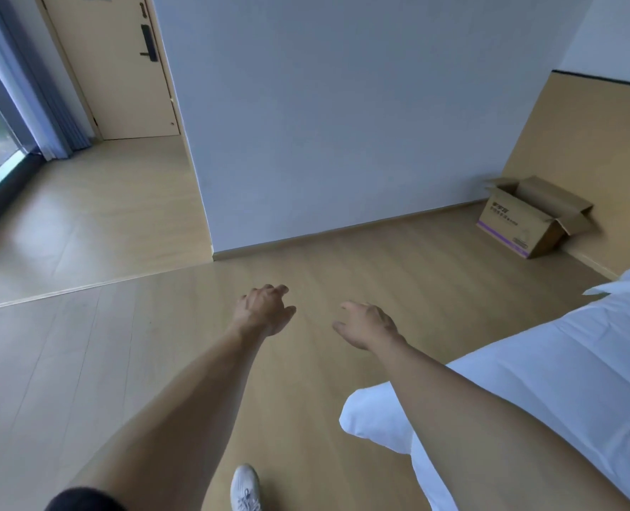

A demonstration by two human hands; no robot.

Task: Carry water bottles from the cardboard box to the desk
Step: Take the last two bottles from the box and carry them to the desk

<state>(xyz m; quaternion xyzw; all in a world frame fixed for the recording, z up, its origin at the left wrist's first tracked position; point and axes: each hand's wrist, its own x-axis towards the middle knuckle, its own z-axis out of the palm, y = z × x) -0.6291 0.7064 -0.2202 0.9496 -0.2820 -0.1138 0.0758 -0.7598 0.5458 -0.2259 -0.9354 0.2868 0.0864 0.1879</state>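
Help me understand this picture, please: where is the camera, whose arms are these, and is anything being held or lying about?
There is no machine here. The single picture comes from a wide-angle camera worn on a person's head, looking forward and down, so the two bare arms are the wearer's own. The left hand and the right hand reach out over the wooden floor with loose fingers and hold nothing. An open cardboard box stands on the floor against the wall at the far right; its inside cannot be seen. A bed with white bedding is on the right, a white shoe shows below, and a door is at the upper left. No water bottle or desk is visible.
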